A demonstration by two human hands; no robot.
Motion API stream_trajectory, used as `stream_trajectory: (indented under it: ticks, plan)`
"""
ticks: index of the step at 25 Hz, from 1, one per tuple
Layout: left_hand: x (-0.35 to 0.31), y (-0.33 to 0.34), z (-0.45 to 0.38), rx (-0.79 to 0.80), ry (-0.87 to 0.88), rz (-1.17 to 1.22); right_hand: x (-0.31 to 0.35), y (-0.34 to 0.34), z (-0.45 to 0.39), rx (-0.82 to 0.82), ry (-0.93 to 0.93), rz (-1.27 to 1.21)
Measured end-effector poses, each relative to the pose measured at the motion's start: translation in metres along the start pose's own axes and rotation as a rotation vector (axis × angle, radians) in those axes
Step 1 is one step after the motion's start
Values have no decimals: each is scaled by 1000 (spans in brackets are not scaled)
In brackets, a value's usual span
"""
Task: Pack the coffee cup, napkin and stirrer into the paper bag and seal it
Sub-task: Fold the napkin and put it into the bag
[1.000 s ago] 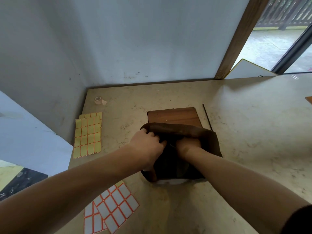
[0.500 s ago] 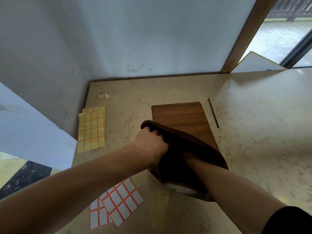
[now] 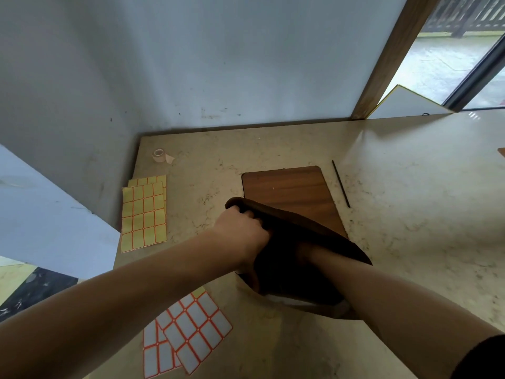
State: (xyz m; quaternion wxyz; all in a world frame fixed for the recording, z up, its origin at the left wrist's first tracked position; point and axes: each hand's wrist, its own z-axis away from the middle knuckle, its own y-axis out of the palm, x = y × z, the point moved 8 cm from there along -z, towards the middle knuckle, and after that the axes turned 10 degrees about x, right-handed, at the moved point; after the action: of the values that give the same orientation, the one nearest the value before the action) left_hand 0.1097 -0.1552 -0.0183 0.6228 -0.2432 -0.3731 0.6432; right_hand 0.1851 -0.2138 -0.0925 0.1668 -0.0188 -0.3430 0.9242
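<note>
A brown paper bag (image 3: 314, 228) stands open on the marble table, in front of a wooden board (image 3: 289, 192). My left hand (image 3: 240, 231) grips the bag's left rim and holds the mouth open. My right forearm reaches down into the bag, so my right hand is hidden inside it. A thin black stirrer (image 3: 340, 183) lies on the table to the right of the board. Something pale (image 3: 306, 302) shows at the bag's near edge; I cannot tell what it is. No coffee cup is visible.
A yellow label sheet (image 3: 144, 213) lies left of the bag, and white label sheets (image 3: 188, 332) lie near the front edge. A small tape roll (image 3: 159, 155) sits at the back left. Walls close the table's back and left; a sliding door is at the right.
My right hand has gone from the bag's rim down inside the bag. The bag's mouth has opened wider and the bag has shifted toward me, uncovering more of the board.
</note>
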Motion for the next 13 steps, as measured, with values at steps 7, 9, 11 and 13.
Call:
stream_trajectory:
  ticks: [7, 9, 11, 13]
  plan:
    - [6, -16, 4, -31, 48, 58, -11, -53, 91, -238, -62, -53]
    - [5, -20, 4, -19, 67, 50, -15, -58, 117, -304, -123, 53]
    - [3, -26, 7, -21, 83, 42, -22, -59, 135, -362, -166, 129]
    - [1, -35, 10, -54, 104, 43, -33, -60, 147, -451, -194, 161]
